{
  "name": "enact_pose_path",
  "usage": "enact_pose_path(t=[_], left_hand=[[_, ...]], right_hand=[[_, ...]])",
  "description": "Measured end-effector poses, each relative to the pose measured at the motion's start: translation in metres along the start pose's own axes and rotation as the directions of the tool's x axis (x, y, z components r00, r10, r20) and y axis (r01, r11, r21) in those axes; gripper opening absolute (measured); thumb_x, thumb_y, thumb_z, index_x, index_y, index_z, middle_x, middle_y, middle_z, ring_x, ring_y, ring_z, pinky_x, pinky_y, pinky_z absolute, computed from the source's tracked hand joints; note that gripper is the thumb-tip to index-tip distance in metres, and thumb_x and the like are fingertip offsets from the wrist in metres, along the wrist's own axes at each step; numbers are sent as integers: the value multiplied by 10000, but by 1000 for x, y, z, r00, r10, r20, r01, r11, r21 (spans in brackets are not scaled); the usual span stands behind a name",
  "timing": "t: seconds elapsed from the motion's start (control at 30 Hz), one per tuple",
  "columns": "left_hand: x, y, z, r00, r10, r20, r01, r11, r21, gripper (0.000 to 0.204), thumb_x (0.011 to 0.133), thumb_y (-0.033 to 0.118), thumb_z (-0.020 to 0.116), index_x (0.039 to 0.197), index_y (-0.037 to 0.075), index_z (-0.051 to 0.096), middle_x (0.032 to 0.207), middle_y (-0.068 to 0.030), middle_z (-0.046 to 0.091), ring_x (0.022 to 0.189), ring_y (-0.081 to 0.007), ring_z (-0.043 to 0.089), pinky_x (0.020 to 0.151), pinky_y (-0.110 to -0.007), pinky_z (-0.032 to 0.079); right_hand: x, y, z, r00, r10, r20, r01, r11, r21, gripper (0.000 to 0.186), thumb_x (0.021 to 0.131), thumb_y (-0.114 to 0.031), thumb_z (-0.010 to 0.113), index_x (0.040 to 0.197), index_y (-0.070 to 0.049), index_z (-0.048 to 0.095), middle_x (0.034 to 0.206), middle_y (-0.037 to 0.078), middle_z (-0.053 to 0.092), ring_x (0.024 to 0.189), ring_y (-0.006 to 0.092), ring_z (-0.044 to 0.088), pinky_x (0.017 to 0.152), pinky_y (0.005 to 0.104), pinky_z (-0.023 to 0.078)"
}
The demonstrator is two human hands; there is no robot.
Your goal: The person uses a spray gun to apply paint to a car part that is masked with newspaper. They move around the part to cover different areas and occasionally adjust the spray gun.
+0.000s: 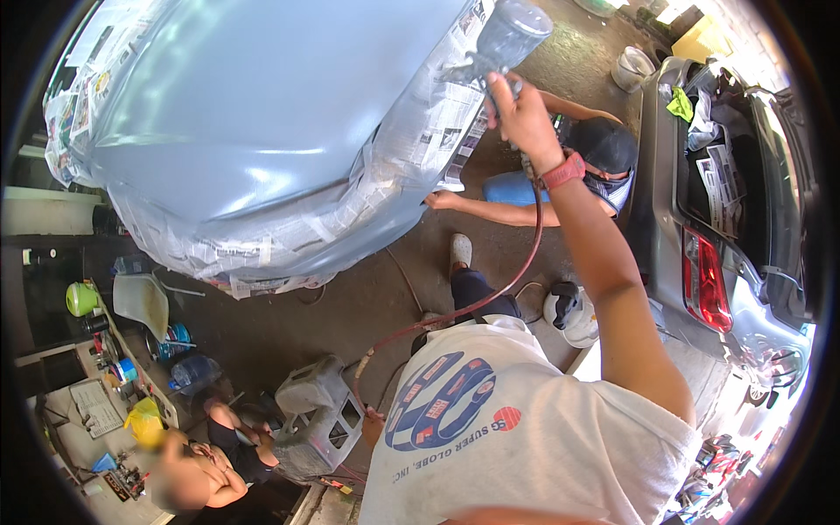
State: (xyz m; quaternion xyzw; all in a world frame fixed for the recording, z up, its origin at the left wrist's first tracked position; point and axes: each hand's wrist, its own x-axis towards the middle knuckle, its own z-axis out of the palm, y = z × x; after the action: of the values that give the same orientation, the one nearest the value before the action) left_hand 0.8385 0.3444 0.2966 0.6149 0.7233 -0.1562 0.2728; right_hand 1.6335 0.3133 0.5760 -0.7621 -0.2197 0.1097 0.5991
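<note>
My right hand [523, 118], with a red watch on its wrist, is raised and closed round the handle of a spray gun [503, 44] with a grey cup on top. The gun is beside the newspaper masking [442, 122] along the edge of a car's grey hood [254, 96]. A reddish air hose [490, 297] hangs from the gun's handle and curves down to my left side. There my left hand [374, 427] shows only in part beside my shirt, closed on the hose; most of its fingers are hidden.
A person in a dark cap [604, 144] crouches at right, one hand at the car's front edge. Behind them stands a grey car [661, 175] with its back open. At lower left are a plastic stool [319, 416], a water jug [194, 374] and a seated person [214, 472].
</note>
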Motion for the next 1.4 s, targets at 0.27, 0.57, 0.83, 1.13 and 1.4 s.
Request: enact_pose_path(t=[0.27,0.57,0.83,1.13,1.4], left_hand=[[-17,118,-11,992,117,38,-118,993,15,730,1100,676,413,945,93,822,954,-186,816,984,-480,758,893,-587,568],[-33,226,-3,975,215,64,-219,974,59,702,1102,662,437,982,81,813,958,-183,816,975,-462,767,873,-577,585],[-52,265,9,982,185,43,-186,982,25,680,1104,649,458,1016,71,806,961,-181,817,967,-446,775,855,-567,600],[-55,259,32,998,69,-4,-69,995,-75,658,1107,634,482,1054,59,797,965,-178,817,958,-428,784,834,-557,617],[-41,200,69,978,148,-148,-141,989,53,640,1109,621,504,1087,49,790,969,-175,817,950,-412,792,816,-547,632]], right_hand=[[146,40,-64,986,-44,-163,37,998,-47,554,1143,-475,606,1179,65,725,715,60,695,558,149,670,489,325,512],[296,55,-113,950,-13,-311,-39,986,-162,565,1132,-495,582,1135,48,735,758,90,738,604,176,731,517,343,565],[316,-12,-85,986,-114,-125,94,984,-152,564,1146,-493,560,1151,51,711,716,66,687,545,155,661,494,330,514],[216,-83,-22,878,-117,464,42,985,170,509,1185,-450,516,1258,19,701,785,49,704,627,120,699,454,270,479],[237,-87,-12,991,-119,61,117,992,40,521,1176,-456,540,1285,31,691,895,87,763,607,120,663,490,263,480]])
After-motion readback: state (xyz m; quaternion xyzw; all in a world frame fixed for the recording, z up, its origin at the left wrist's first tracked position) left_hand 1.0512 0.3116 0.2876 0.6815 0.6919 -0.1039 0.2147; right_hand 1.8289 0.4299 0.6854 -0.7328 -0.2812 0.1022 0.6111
